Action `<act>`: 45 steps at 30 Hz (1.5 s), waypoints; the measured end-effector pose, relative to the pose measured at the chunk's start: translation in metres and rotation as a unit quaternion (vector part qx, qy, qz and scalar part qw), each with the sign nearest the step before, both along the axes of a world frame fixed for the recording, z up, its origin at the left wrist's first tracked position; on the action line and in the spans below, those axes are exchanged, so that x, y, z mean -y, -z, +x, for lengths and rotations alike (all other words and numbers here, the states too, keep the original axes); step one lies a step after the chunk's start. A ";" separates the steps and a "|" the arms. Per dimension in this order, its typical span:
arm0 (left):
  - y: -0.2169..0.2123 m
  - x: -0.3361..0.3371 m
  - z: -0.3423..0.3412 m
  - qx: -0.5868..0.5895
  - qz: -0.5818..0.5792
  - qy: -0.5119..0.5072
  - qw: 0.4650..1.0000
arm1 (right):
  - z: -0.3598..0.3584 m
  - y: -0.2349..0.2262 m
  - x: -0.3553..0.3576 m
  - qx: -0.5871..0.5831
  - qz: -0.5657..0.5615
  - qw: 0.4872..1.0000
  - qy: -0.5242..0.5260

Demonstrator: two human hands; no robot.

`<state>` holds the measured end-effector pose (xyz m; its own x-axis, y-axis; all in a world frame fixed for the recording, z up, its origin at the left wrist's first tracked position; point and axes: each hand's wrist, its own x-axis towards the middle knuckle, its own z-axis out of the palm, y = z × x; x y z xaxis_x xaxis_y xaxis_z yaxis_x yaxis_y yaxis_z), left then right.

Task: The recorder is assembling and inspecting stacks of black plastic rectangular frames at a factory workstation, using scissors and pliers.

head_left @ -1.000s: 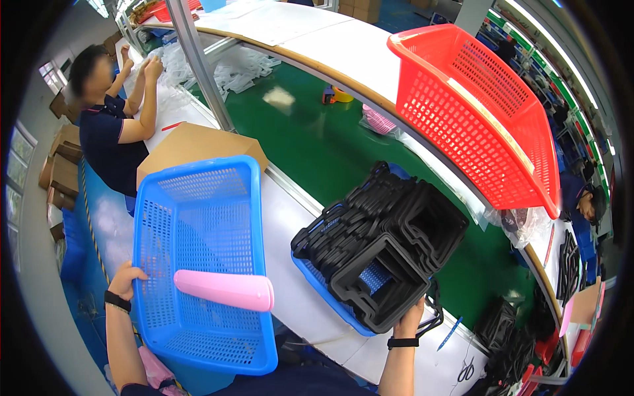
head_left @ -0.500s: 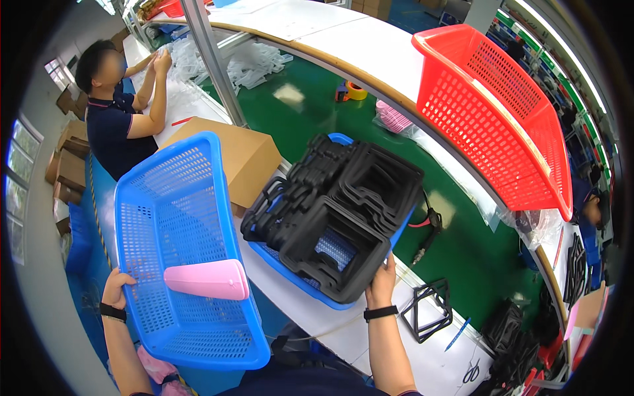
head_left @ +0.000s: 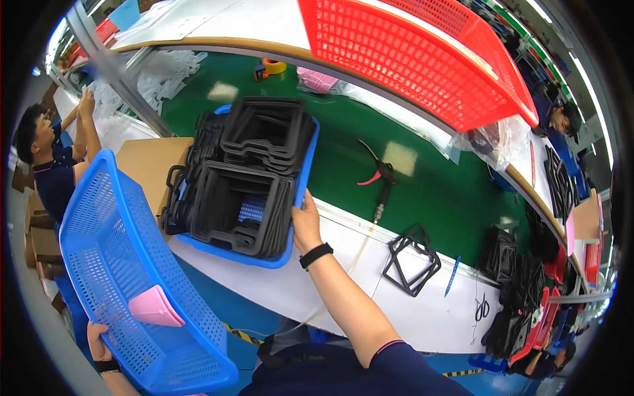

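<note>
My right hand (head_left: 305, 222) grips the right rim of a blue tray (head_left: 305, 173) piled with several black square frames (head_left: 244, 178), which rests on the white table edge and a cardboard box. My left hand (head_left: 97, 338) holds the lower corner of a big blue mesh basket (head_left: 112, 264), tilted steeply at my left. A pink flat piece (head_left: 155, 309) lies inside that basket near its bottom.
A large red mesh basket (head_left: 422, 59) hangs over the green belt (head_left: 429, 191). A tool with pink handles (head_left: 376, 177) lies on the belt. Loose black frames (head_left: 411, 259), a blue pen (head_left: 453, 276) and scissors (head_left: 482, 307) lie on the white table. A person (head_left: 56, 165) works at the far left.
The tray of black frames has slid left and away onto the cardboard box, my right hand moving with it. The blue basket has tipped steeper and the pink piece slid lower.
</note>
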<state>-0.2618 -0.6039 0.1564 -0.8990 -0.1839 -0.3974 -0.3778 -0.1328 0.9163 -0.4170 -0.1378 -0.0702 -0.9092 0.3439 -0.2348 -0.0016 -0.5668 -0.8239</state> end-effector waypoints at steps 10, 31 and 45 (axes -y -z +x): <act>-0.044 -0.093 -0.025 -0.048 -0.005 0.086 0.995 | 0.106 0.025 -0.083 0.090 0.768 0.627 -0.094; 0.090 -0.350 -0.033 0.103 -0.003 0.328 0.939 | 0.353 -0.158 -0.260 0.172 0.389 0.805 -0.414; 0.185 -0.346 -0.066 0.154 -0.044 0.314 0.936 | 0.362 -0.099 -0.190 0.233 0.657 0.655 -0.293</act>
<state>-0.3280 -0.2578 -0.0291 -0.6855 0.2979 -0.6643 -0.6045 0.2756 0.7474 -0.0550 0.0524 0.0293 -0.9101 0.1510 -0.3858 0.3238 0.8402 -0.4350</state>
